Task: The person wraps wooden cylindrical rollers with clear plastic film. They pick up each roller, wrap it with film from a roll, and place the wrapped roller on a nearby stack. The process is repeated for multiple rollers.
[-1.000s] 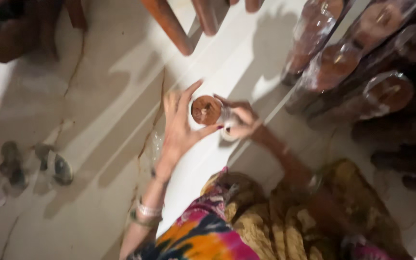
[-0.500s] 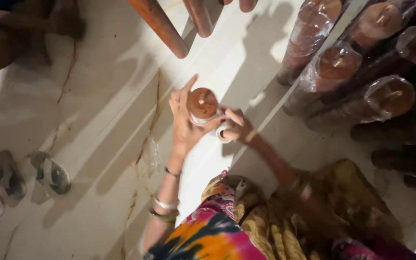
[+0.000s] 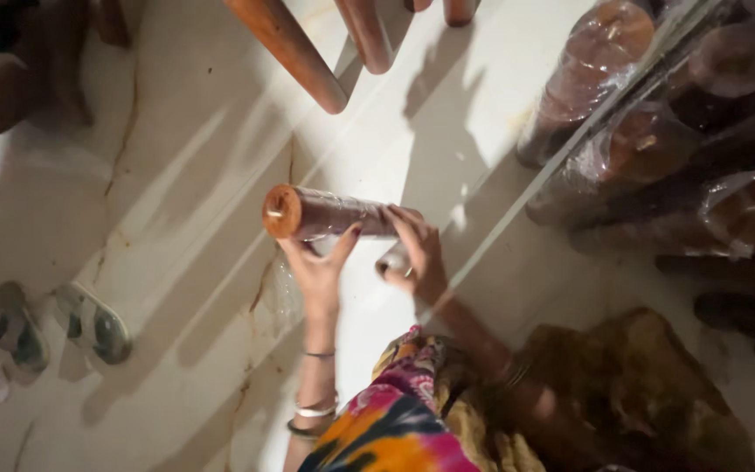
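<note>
Both hands are gripping a brown roll [image 3: 329, 212] wrapped in clear film, now tipped sideways across the middle of the frame instead of end-on to the camera as a second ago. Left hand [image 3: 318, 267] is cupping it from below with fingers spread; right hand [image 3: 417, 249] is curling over its right end, over the pale floor [image 3: 176, 201]. More wrapped rolls [image 3: 657, 149] are lying at upper right.

Looks like a small candle workshop or storeroom: stacked film-wrapped brown pillar candles [image 3: 657, 149] along the right, pale marble floor [image 3: 176, 201], wooden furniture legs [image 3: 294, 57] above, sandals [image 3: 89, 319] left on the floor.
</note>
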`<action>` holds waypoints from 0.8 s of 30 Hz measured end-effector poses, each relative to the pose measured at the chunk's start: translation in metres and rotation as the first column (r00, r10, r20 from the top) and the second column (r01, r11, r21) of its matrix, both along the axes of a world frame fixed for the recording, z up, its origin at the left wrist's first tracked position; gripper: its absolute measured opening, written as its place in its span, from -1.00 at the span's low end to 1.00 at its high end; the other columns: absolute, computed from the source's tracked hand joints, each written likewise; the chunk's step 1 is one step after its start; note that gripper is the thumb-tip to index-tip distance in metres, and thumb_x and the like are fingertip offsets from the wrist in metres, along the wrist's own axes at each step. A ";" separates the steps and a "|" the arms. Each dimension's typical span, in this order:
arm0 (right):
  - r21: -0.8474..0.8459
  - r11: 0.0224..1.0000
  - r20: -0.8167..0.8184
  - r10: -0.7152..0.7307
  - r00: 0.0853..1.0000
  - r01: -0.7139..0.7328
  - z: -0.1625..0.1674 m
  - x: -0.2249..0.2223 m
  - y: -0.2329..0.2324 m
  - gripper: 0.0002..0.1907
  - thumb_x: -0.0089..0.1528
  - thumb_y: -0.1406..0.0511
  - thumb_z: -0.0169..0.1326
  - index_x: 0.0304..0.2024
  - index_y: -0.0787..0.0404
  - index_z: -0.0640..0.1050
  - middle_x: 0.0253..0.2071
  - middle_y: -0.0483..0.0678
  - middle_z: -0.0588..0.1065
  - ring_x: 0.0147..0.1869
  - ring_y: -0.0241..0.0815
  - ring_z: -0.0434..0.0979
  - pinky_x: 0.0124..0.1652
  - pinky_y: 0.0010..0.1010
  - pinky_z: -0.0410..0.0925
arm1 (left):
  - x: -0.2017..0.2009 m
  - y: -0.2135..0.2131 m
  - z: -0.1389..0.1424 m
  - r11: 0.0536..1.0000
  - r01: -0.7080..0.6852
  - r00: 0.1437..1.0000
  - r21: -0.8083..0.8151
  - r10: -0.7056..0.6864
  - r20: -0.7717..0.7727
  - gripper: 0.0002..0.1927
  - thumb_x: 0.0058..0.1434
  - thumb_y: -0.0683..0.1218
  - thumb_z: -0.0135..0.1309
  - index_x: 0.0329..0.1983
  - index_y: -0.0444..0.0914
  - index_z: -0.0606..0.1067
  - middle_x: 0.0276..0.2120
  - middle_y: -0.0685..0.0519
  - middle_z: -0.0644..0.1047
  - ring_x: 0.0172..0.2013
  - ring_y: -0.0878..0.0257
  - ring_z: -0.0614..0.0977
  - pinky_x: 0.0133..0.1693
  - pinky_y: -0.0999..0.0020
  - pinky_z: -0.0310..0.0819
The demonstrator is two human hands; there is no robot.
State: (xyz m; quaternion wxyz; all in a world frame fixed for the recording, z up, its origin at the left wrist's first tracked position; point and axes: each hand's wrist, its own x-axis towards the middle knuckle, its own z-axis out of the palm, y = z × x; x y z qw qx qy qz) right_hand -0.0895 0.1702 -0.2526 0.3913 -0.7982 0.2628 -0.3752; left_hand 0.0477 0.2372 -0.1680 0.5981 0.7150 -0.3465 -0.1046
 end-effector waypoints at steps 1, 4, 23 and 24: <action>0.018 0.990 0.013 0.136 0.991 -0.137 -0.003 -0.003 -0.029 -0.11 0.04 0.15 0.22 0.41 0.25 0.32 0.42 0.11 0.34 0.45 0.01 0.28 0.37 -0.09 0.12 | 0.013 0.005 -0.001 0.994 0.110 0.994 0.017 -0.110 -0.022 0.01 0.00 -0.20 0.47 0.43 -0.35 0.12 0.25 -0.12 0.33 0.22 0.10 0.45 0.24 0.22 0.41; 0.216 0.897 -0.036 0.401 0.915 -0.385 -0.007 0.004 -0.073 -0.15 0.06 0.13 0.16 0.42 0.18 0.38 0.36 0.04 0.41 0.39 0.01 0.32 0.37 -0.10 0.16 | 0.039 0.004 -0.017 0.951 0.302 0.942 -0.064 -0.308 -0.130 -0.09 0.01 -0.21 0.42 0.36 -0.35 0.17 0.20 -0.12 0.40 0.17 0.13 0.51 0.19 0.23 0.53; 0.633 0.537 0.727 -0.165 0.666 -0.558 0.016 -0.036 0.029 -0.07 0.29 0.20 0.27 0.55 0.04 0.01 0.01 -0.09 0.29 0.02 -0.30 0.39 0.19 0.02 0.39 | -0.014 -0.021 0.056 0.632 -0.577 0.633 -0.517 -0.053 -0.772 -0.42 0.19 0.30 0.14 -0.14 -0.29 0.37 -0.32 -0.05 0.47 -0.27 0.13 0.57 -0.14 0.17 0.52; 0.715 0.501 0.576 -0.026 0.817 -0.487 0.016 -0.045 0.024 -0.15 0.31 0.21 0.26 0.54 0.20 0.15 -0.06 0.04 0.37 -0.07 -0.23 0.43 0.06 -0.07 0.38 | -0.013 -0.021 0.064 0.619 -0.559 0.638 -0.552 -0.103 -0.763 -0.42 0.20 0.30 0.15 -0.15 -0.29 0.36 -0.32 -0.06 0.47 -0.27 0.12 0.57 -0.13 0.17 0.52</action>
